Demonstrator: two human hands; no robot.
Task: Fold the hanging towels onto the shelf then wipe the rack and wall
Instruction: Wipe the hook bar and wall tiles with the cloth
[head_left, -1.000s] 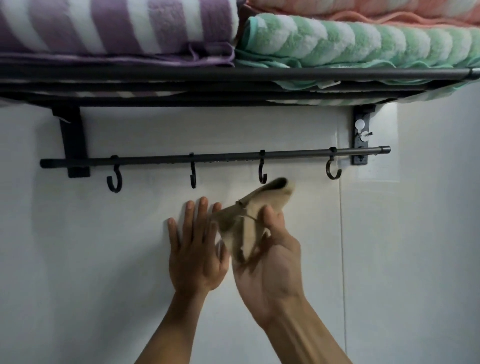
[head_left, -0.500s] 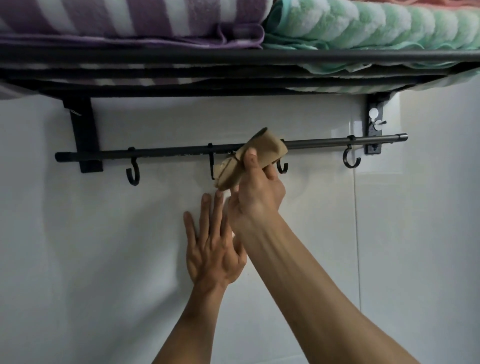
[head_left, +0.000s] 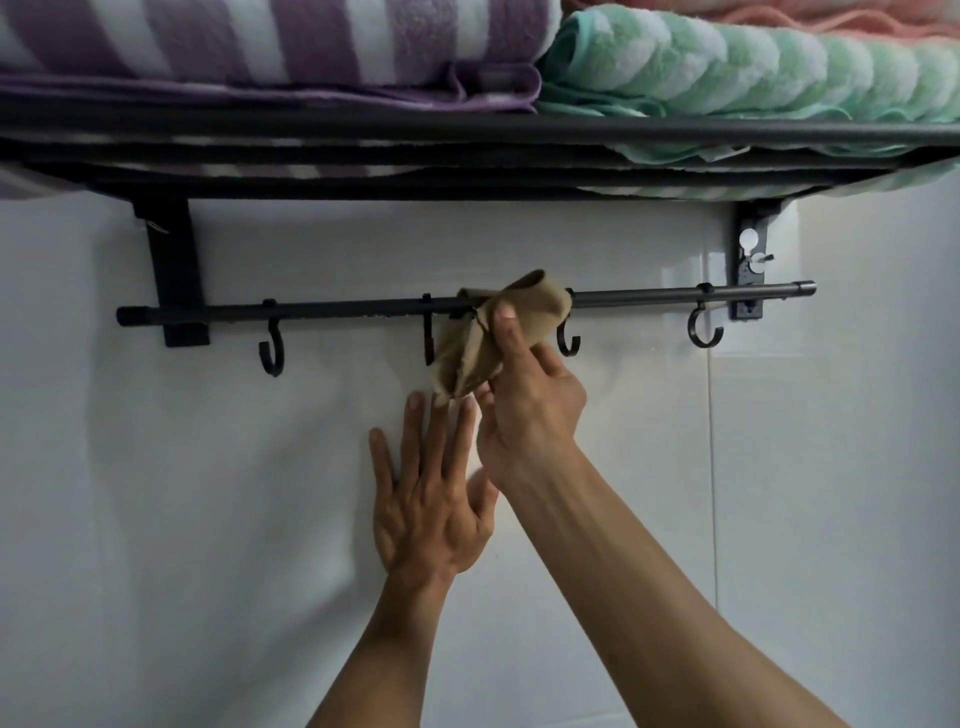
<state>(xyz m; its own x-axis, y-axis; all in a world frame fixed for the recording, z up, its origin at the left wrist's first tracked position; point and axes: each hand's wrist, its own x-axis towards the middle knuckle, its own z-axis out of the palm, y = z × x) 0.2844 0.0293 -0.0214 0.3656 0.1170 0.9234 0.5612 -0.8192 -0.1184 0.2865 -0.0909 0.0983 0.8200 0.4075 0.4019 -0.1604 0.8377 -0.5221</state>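
A: What takes up most of the view?

B: The white tiled wall, and across the top the black rack with its shelf. On the shelf lie a purple striped towel on the left, a green striped towel beside it, and a pink towel on top of the green one.

A: And below the shelf?

B: A dark rail with four hooks. The tan cloth is bunched over the rail, between the second hook and the third hook.

A: Who holds the cloth?

B: The right hand. Its fingers are closed around the cloth, the thumb pressing on the front of it just under the rail, with the loose end hanging down to the left fingertips.

A: The other hand?

B: The left hand lies flat against the wall below, fingers spread and holding nothing.

A: Anything changed from a moment ago?

B: A second back the cloth was held below the hooks, clear of the rail. Half a second ago it had reached the rail, and it sits there now much the same. The left hand has kept to the wall.
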